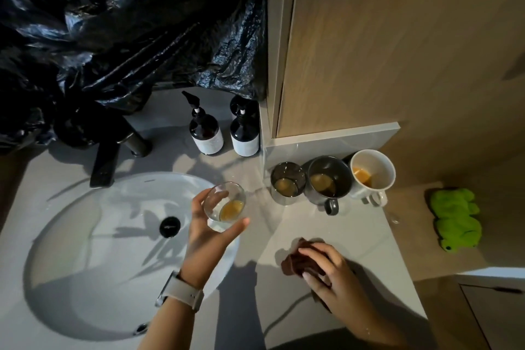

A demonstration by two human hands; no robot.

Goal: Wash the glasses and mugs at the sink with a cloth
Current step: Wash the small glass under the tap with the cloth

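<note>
My left hand (208, 226) gripped the tilted glass (224, 204) over the sink's (71, 239) right rim to tip out dregs (orange); my right hand (329, 270) clutched the cloth (294, 263), ready.

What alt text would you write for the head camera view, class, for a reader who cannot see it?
Over a white sink, the left hand holds a clear glass with orange dregs while the right hand grips a brown cloth on the counter. Behind stand a glass, a grey mug and a white mug, all with dregs.
</note>
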